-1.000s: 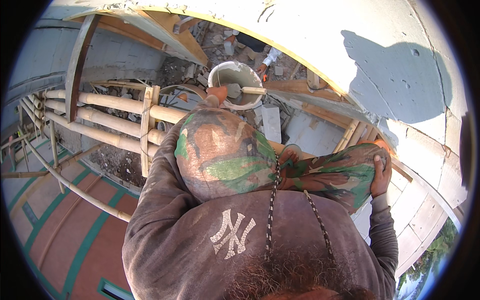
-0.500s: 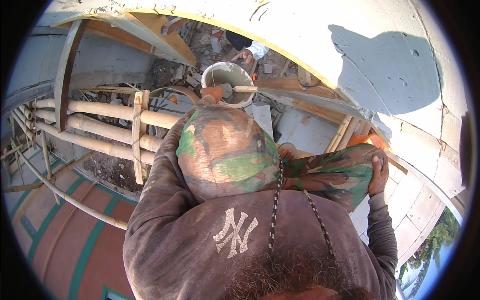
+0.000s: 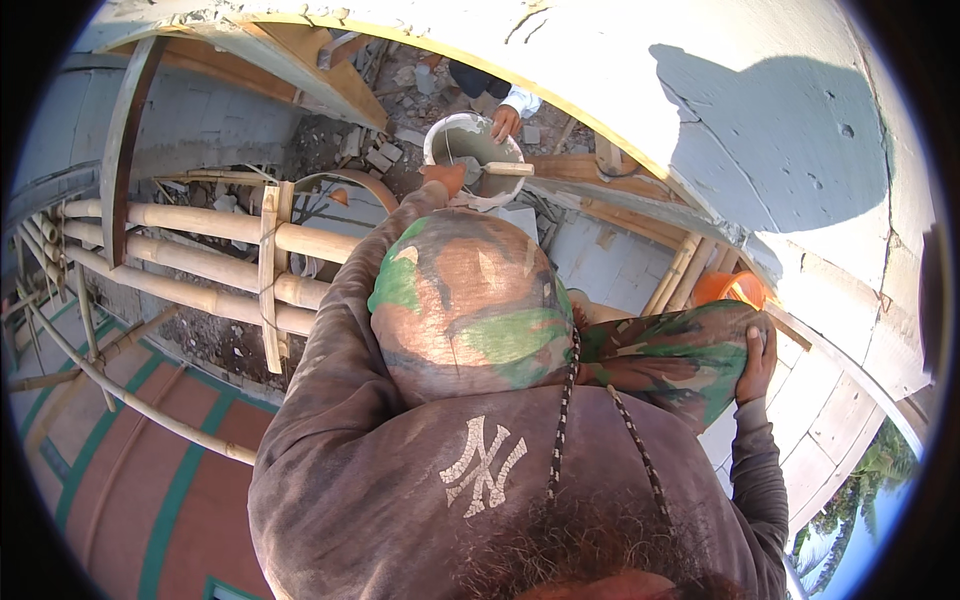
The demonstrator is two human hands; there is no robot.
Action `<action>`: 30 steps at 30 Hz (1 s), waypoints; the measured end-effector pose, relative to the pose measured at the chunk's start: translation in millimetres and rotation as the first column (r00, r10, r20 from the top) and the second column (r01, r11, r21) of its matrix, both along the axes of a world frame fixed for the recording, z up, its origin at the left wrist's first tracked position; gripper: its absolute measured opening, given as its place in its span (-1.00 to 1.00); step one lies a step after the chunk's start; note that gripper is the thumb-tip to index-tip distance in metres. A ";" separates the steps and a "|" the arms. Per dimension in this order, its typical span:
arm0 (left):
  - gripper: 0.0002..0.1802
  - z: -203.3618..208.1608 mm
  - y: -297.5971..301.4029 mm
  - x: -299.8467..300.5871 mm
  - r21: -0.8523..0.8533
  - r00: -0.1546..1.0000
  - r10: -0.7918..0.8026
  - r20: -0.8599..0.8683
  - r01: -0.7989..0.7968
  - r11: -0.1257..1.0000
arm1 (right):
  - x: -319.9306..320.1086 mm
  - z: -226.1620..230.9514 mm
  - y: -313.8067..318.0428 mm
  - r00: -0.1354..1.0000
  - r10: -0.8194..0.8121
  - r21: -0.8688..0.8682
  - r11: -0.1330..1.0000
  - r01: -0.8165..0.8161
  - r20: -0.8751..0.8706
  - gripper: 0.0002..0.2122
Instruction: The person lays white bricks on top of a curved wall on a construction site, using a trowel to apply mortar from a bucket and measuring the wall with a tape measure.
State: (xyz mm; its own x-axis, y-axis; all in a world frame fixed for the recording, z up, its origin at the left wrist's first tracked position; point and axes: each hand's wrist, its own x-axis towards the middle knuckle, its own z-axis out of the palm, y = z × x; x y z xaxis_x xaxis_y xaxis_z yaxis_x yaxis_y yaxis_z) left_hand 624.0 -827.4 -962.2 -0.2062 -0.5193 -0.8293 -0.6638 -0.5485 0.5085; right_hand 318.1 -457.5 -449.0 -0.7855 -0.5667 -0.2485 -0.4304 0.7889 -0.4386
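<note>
Bucket (image 3: 470, 150), grey and mortar-smeared, had risen toward the frame's top since the earlier frame. Left hand (image 3: 447, 178), orange-gloved, touched its near rim, reaching down past the bamboo scaffold poles (image 3: 200, 255); grip hidden, could not tell. Right hand (image 3: 757, 365) lay flat against a camouflage cloth bundle (image 3: 670, 365). Another person's hand (image 3: 505, 122) gripped the bucket's far rim.
</note>
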 end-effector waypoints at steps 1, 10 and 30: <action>0.30 19.1 -3.7 -1.1 -0.029 0.999 0.031 0.043 -0.030 0.999 | -3.5 -0.1 -5.6 1.000 0.019 -0.007 1.000 -0.019 0.001 -0.42; -0.14 -23.7 -103.9 33.8 -0.075 0.697 -0.652 0.298 0.698 0.712 | -23.0 -15.1 -15.8 0.996 0.060 -0.112 0.992 -0.052 0.070 -0.46; -0.07 5.8 -51.9 121.3 -0.048 0.920 0.003 0.393 0.017 0.999 | -7.1 -13.0 -18.6 0.999 0.037 -0.098 0.995 -0.036 0.009 -0.50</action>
